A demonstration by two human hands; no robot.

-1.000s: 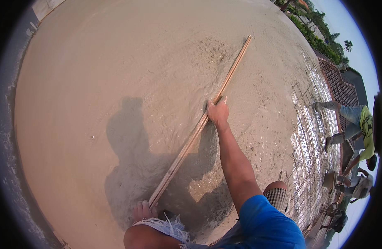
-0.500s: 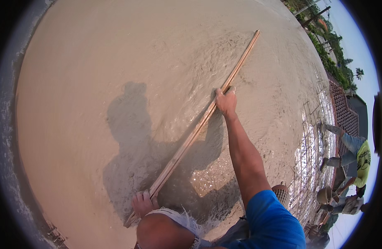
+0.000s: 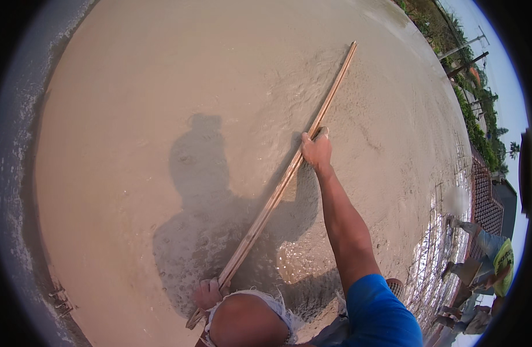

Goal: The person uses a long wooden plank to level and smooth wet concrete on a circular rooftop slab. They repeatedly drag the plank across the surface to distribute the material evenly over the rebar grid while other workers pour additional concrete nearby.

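**Wet Concrete Was Crossed by a Wooden Board Held in Two Hands**

Most of the view was filled by the wet concrete (image 3: 115,144), smooth toward the left and rougher and glistening in places near the person. It was bordered on the left by a grey strip (image 3: 11,173). On the right, a grid of metal bars (image 3: 430,243) was seen, with a tiled roof (image 3: 486,196), greenery (image 3: 478,127) and leaning poles (image 3: 465,65) beyond it.

The long wooden board (image 3: 273,202) was laid slantwise across the concrete, its far end pointed to the upper right and its near end brought down beside the person's bare knee (image 3: 248,321). Near its middle, the board was clasped by the right hand (image 3: 317,149), with the thumb and fingers closed about its edges. Close to the near end, it was gripped by the left hand (image 3: 208,294), whose fingers were curled; part of that hand was hidden by the knee.

A dark shadow (image 3: 202,168) was cast on the concrete left of the board. At the right edge, a co-worker in a yellow-green shirt (image 3: 504,266) was seen bent over.
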